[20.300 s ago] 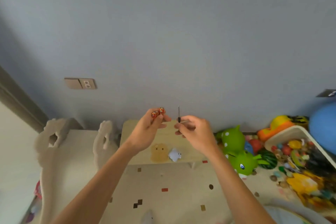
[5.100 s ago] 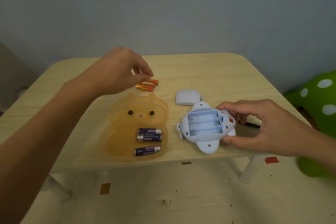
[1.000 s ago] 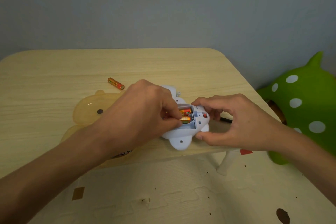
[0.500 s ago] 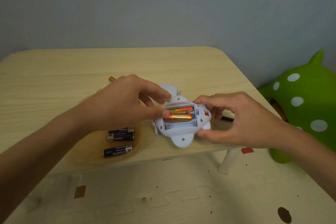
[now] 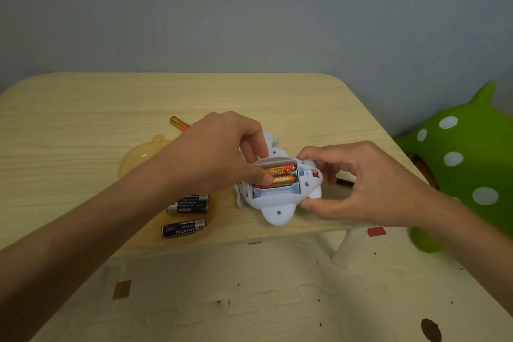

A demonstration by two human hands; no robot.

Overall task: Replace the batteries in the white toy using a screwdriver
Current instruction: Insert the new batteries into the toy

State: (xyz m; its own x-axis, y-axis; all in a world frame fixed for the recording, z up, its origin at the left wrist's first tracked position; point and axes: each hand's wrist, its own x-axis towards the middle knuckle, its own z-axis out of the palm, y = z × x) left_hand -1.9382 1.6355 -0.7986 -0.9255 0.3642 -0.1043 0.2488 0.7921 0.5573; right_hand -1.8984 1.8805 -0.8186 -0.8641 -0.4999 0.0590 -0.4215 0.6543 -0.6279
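Pale wood-grain table (image 5: 83, 125): the smooth white toy (image 5: 280, 203) is gripped by the right hand (image 5: 369, 183) while orange batteries (image 5: 280, 175) are pressed by left hand (image 5: 219, 153) fingertips

Your view is evenly but rather dimly lit, with soft, diffuse light and a muted, slightly grey-green cast. The wall (image 5: 249, 8) darkens toward the upper corners. Shadows are faint: a soft one lies on the table (image 5: 83, 108) under your left hand (image 5: 213, 153), another beneath your right hand (image 5: 369, 183). No hard glare shows. The wide lens bows the table's far edge and stretches your forearms at the near corners. The centre is fairly sharp; the green toy (image 5: 466, 164) at the right edge looks soft.
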